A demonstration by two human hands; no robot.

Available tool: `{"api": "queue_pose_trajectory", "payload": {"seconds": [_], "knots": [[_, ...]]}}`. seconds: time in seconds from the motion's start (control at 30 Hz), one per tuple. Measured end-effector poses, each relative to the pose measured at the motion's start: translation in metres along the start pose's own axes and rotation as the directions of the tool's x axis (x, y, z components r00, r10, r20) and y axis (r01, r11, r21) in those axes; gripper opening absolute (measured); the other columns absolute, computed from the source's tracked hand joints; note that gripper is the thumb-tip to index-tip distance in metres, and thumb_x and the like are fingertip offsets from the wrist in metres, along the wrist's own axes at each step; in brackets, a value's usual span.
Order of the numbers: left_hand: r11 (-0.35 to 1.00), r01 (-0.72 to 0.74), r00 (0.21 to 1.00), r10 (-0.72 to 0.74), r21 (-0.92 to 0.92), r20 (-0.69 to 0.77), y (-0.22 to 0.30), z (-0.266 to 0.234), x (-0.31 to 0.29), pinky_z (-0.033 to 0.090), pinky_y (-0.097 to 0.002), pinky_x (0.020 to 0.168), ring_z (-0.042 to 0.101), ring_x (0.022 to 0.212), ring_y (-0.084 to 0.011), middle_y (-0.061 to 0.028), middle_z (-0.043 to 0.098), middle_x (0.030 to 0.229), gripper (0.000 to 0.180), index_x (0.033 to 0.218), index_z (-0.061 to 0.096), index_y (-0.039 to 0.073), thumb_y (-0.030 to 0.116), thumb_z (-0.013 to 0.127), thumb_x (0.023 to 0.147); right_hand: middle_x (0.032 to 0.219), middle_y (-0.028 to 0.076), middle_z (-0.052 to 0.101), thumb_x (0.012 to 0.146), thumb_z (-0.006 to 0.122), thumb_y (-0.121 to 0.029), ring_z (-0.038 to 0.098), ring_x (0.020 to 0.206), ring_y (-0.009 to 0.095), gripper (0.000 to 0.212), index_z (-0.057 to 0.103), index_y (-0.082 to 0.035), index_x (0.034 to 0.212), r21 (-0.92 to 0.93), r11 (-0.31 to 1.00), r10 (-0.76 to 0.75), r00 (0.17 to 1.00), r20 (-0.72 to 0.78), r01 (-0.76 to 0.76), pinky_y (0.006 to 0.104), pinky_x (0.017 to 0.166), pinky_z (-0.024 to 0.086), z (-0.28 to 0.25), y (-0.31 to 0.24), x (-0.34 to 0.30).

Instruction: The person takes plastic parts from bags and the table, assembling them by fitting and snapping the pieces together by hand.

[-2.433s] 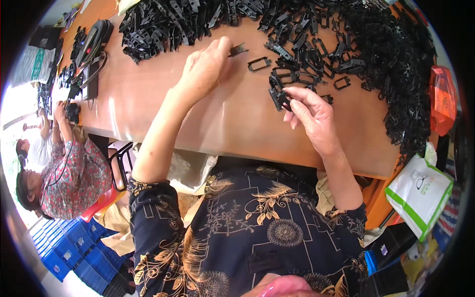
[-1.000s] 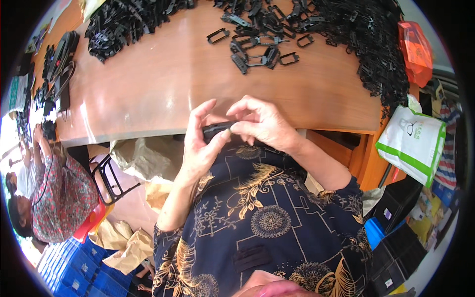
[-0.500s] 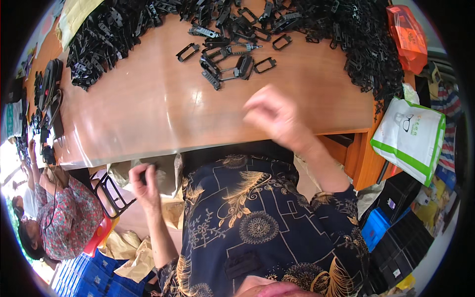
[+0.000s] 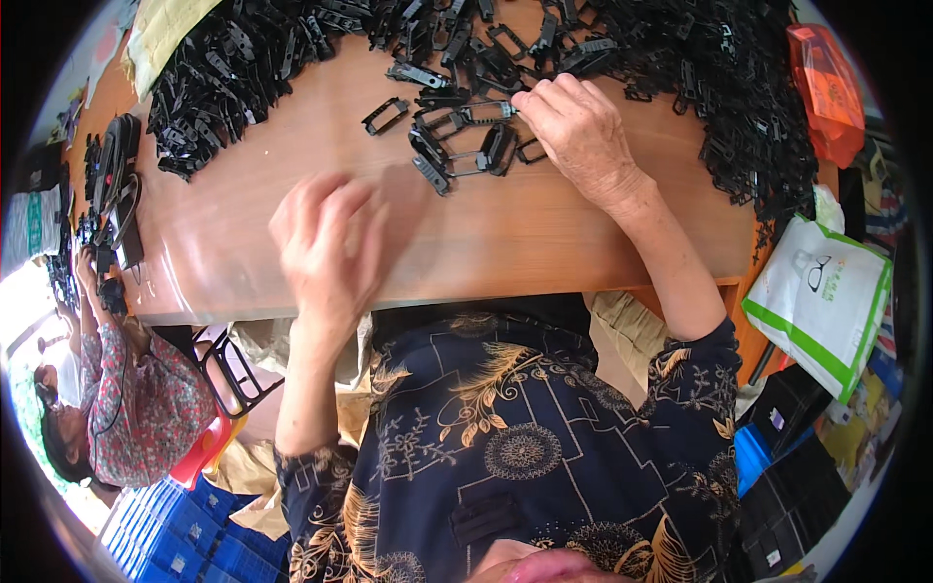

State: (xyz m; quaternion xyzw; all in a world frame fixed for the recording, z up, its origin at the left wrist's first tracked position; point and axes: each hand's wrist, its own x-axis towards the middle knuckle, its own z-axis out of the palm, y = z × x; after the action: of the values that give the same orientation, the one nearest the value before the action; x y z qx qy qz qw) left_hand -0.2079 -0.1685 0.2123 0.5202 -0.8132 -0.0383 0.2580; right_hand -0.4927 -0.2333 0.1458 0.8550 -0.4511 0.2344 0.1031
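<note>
Small black plastic parts lie in a loose group on the brown table (image 4: 224, 248) in front of me. My right hand (image 4: 583, 146) reaches to the right side of this group, its fingers closed on the end of a black plastic frame (image 4: 486, 113). Partly under that hand lies another rectangular frame (image 4: 530, 151). My left hand (image 4: 330, 238) is over the table's near part, short of the group, fingers bent and blurred by motion. Whether anything is in it I cannot make out. To the group's left sits a single black frame (image 4: 385, 116).
Large heaps of black parts cover the far left (image 4: 224, 87) and far right (image 4: 743, 107). An orange plastic bag (image 4: 826, 92) and a white-green bag (image 4: 821, 291) are at the right. Another person (image 4: 146, 408) works at the left, near blue crates (image 4: 180, 534).
My right hand has moved forward from the near table area onto the black parts. My left hand has risen from beside my lap to over the table.
</note>
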Motion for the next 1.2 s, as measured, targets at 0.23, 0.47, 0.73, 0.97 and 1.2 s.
{"api": "queue_pose_trajectory", "payload": {"seconds": [0.23,0.47,0.73,0.97,1.2], "knots": [[0.962,-0.191,0.975,0.210,-0.196,0.077,0.017,0.038,0.066,0.037,-0.0429,0.101,0.051,0.122,-0.0311,-0.0114,0.058,0.127,0.036,0.122,0.060,0.007,0.013,0.066,0.087,0.082,0.001,0.060,0.073,0.066,-0.006,0.061,0.077,0.019,0.018,0.065,-0.009,0.091,0.134,0.986,-0.075,0.987,-0.140,0.094,0.0299,0.063,0.050,-0.025,-0.017,0.013],[0.854,0.240,0.940,-0.085,-0.462,0.330,-0.004,0.006,0.000,0.055,-0.0347,0.069,0.069,0.074,-0.0255,-0.0114,0.070,0.083,0.026,0.119,0.059,0.003,0.014,0.060,0.096,0.081,0.007,0.063,0.074,0.069,0.001,0.062,0.068,0.023,0.021,0.064,-0.004,0.094,0.318,0.919,-0.195,0.970,-0.144,0.232,0.0339,0.059,0.051,-0.031,-0.086,0.033],[-0.055,0.424,0.592,-0.739,-0.904,0.322,-0.043,-0.020,-0.183,0.054,-0.0253,0.074,0.066,0.078,-0.0118,-0.0073,0.065,0.101,0.017,0.117,0.055,0.002,0.010,0.051,0.102,0.078,0.008,0.065,0.088,0.065,0.005,0.063,0.063,0.013,0.013,0.064,0.000,0.100,0.850,0.377,0.071,0.927,0.369,-0.368,0.0273,0.058,0.049,-0.017,-0.243,0.044],[-0.081,0.304,0.243,-0.957,-0.949,0.159,-0.038,-0.016,-0.274,0.050,-0.0259,0.056,0.060,0.060,-0.0111,-0.0066,0.060,0.078,0.017,0.110,0.052,0.002,0.009,0.046,0.096,0.091,0.013,0.065,0.093,0.058,0.001,0.066,0.077,0.020,0.015,0.064,0.002,0.107,0.838,0.542,-0.457,0.813,0.359,-0.066,0.0314,0.067,0.052,0.010,-0.302,0.020],[-0.181,0.286,0.099,-0.971,-0.941,0.217,0.024,-0.030,-0.303,0.048,-0.0233,0.055,0.059,0.060,-0.0092,-0.0028,0.060,0.081,0.015,0.111,0.049,0.006,0.015,0.044,0.102,0.101,0.011,0.064,0.097,0.058,-0.012,0.063,0.087,0.018,0.028,0.059,0.003,0.121,0.900,0.286,-0.767,0.485,0.420,-0.328,0.0302,0.076,0.051,0.038,-0.339,0.019]]}}
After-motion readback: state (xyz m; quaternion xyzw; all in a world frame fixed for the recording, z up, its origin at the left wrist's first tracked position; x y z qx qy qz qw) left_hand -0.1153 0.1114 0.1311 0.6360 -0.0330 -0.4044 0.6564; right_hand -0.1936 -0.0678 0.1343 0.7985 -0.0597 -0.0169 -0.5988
